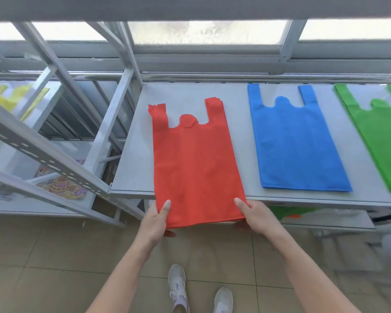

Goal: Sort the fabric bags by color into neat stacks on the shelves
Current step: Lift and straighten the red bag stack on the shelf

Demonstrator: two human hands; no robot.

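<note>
Left hand (157, 222) and right hand (255, 216) pinch bottom corners of the flat, matte, vest-shaped red bags (196, 159).

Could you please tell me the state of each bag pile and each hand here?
red bags: flat, near end overhanging the shelf edge.
blue bags: flat on the shelf, untouched.
green bags: flat, partly out of frame.
yellow bags: on the neighbouring rack.
left hand: pinches red bags' near left corner.
right hand: pinches their near right corner.

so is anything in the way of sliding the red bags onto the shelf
Nothing visible. The shelf is bare beyond the red bags, held at the bottom corners by the left hand and right hand; the blue bags lie apart.
</note>
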